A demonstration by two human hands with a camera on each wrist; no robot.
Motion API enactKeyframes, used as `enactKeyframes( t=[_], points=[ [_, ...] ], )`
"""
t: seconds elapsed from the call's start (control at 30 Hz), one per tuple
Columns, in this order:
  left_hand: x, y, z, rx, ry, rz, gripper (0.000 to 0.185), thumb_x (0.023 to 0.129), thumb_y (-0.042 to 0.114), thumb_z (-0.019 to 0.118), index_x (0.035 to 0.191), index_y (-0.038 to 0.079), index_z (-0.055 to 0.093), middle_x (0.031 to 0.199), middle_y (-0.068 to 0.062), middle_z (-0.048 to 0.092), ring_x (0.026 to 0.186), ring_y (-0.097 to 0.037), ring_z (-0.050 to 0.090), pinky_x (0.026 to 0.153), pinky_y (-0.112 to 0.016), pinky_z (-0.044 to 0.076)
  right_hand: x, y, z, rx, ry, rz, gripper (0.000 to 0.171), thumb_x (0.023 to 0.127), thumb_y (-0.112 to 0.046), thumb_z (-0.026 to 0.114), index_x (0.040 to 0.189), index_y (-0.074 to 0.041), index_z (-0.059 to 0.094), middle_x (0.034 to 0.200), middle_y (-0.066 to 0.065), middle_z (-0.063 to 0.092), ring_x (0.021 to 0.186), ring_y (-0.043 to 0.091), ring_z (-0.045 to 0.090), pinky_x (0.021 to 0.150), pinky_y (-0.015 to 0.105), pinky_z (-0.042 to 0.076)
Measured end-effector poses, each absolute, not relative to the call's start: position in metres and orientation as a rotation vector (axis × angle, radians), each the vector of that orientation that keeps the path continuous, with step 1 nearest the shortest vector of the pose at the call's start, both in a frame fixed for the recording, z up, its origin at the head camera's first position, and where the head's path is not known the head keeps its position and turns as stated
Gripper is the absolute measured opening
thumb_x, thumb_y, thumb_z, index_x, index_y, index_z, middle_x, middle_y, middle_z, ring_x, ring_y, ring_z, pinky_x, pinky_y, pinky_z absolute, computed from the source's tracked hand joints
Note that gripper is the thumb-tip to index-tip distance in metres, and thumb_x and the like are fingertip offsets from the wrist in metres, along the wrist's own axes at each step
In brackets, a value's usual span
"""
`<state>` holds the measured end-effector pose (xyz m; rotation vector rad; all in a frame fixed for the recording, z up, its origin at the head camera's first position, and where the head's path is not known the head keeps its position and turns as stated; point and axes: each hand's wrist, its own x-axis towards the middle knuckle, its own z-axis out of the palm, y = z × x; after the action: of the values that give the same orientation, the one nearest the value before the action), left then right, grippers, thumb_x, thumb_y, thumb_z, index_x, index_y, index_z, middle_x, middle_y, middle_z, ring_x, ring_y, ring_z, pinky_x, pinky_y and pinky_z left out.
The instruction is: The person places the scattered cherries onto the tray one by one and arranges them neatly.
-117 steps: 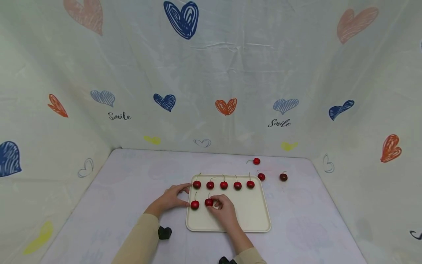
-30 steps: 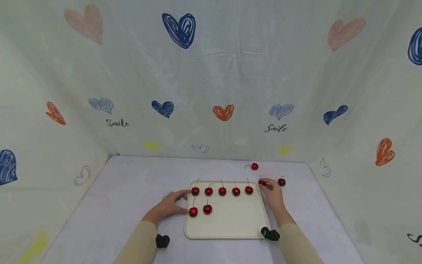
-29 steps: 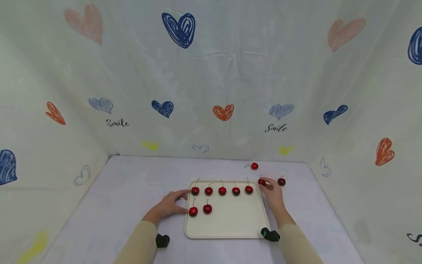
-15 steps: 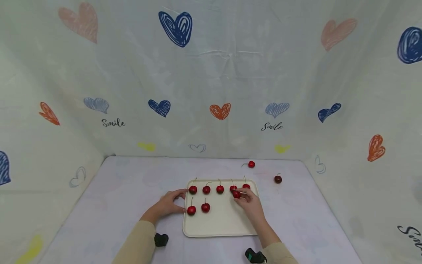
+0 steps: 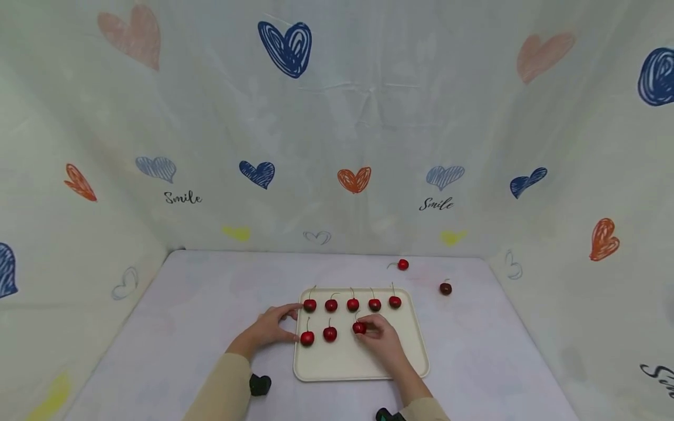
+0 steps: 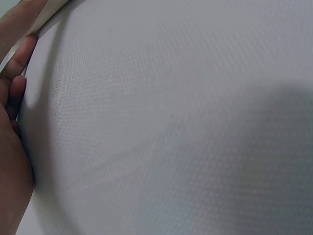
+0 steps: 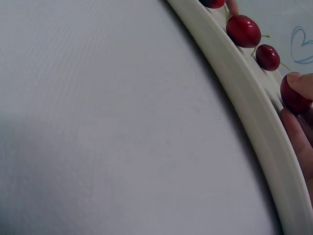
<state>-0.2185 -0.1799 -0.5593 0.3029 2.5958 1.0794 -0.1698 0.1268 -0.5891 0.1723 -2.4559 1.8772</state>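
My right hand (image 5: 383, 340) pinches a red cherry (image 5: 359, 328) by its sides between thumb and fingers, its stem upward, over the middle of a cream tray (image 5: 337, 368). In the right wrist view the held cherry (image 7: 292, 95) shows above the tray's rim (image 7: 244, 93); whether it touches the tray I cannot tell. My left hand (image 5: 270, 328) has thumb and index finger spread apart against the tray's left edge. Several cherries with stems form a back row on the tray, one of them a cherry (image 5: 353, 304) in the middle. Two cherries (image 5: 330, 334) stand left of the held one.
Behind the tray on the white table (image 5: 221, 292) lies a loose cherry (image 5: 402, 265), and a darker cherry (image 5: 445, 288) lies to the right. A white curtain (image 5: 316, 117) with printed hearts surrounds the table. A small black object (image 5: 260, 385) sits at the left wrist.
My right hand set a cherry in the front row, then took another from beside the tray's back right corner and carried it left and nearer me over the tray. My left hand stayed.
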Motion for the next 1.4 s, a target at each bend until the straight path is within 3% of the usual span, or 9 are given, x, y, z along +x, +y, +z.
enactKeyframes(
  t=[0.3, 0.57, 0.97, 1.4],
  points=[
    [-0.220, -0.181, -0.549, 0.329, 2.608, 1.101, 0.073, 0.070, 0.026, 0.088, 0.137, 0.021, 0.056, 0.103, 0.015, 0.055, 0.106, -0.016, 0.045, 0.101, -0.057, 0.027, -0.176, 0.125, -0.590, 0.282, -2.504, 1.809, 0.028, 0.081, -0.013, 0.080, 0.108, -0.015, 0.072, 0.108, 0.001, 0.061, 0.095, 0.013, 0.062, 0.079, 0.025, 0.053],
    [-0.222, -0.185, -0.554, 0.307, 2.600, 1.108, 0.074, 0.070, 0.025, 0.088, 0.137, 0.020, 0.056, 0.101, 0.016, 0.056, 0.110, -0.018, 0.046, 0.105, -0.061, 0.020, -0.177, 0.121, -0.583, 0.262, -2.603, 1.759, 0.030, 0.080, -0.019, 0.082, 0.108, -0.016, 0.072, 0.105, 0.000, 0.061, 0.083, 0.014, 0.062, 0.074, 0.025, 0.052],
    [-0.214, -0.182, -0.562, 0.295, 2.588, 1.113, 0.074, 0.069, 0.028, 0.088, 0.136, 0.021, 0.057, 0.104, 0.016, 0.055, 0.111, -0.019, 0.045, 0.101, -0.059, 0.027, -0.170, 0.121, -0.586, 0.245, -2.644, 1.634, 0.030, 0.077, -0.017, 0.084, 0.104, -0.014, 0.073, 0.090, -0.005, 0.058, 0.078, 0.008, 0.055, 0.068, 0.024, 0.049],
    [-0.216, -0.180, -0.561, 0.303, 2.599, 1.094, 0.073, 0.071, 0.027, 0.088, 0.136, 0.022, 0.057, 0.102, 0.016, 0.055, 0.109, -0.017, 0.045, 0.100, -0.059, 0.028, -0.169, 0.120, -0.585, 0.234, -2.643, 1.616, 0.030, 0.078, -0.021, 0.083, 0.106, -0.016, 0.073, 0.090, -0.005, 0.057, 0.075, 0.009, 0.053, 0.067, 0.024, 0.048]
  ],
)
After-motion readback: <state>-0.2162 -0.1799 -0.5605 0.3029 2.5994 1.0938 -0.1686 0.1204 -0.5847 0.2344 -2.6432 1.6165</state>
